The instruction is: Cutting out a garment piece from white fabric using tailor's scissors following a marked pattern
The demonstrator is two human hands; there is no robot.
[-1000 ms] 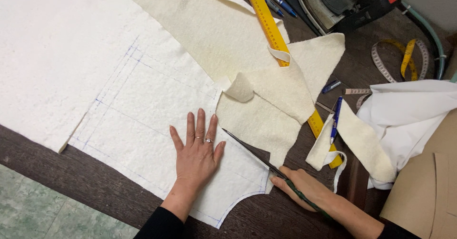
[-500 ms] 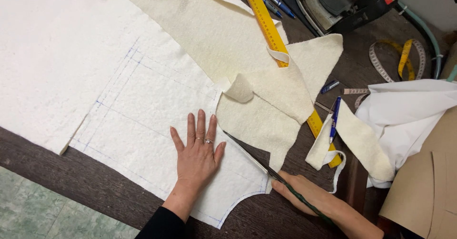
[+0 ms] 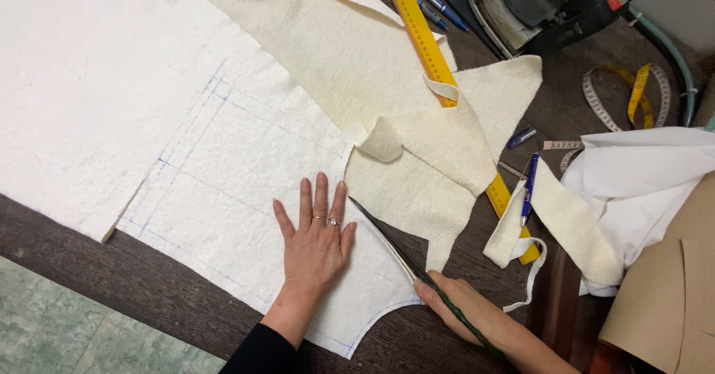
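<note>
Yellow ruler [image 3: 430,46] partly under cream offcuts [image 3: 417,143], scissor handles hidden in right hand [image 3: 465,311], iron [image 3: 536,1] cropped by top edge

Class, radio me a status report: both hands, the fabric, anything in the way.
Left hand flat on white fabric. Right hand gripping scissors, blades at marked edge. Cream offcut lies beside the blades; yellow ruler beyond.

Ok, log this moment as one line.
left hand flat on white fabric | right hand holds scissors, blades along marked line | yellow ruler beyond | dark table
</note>
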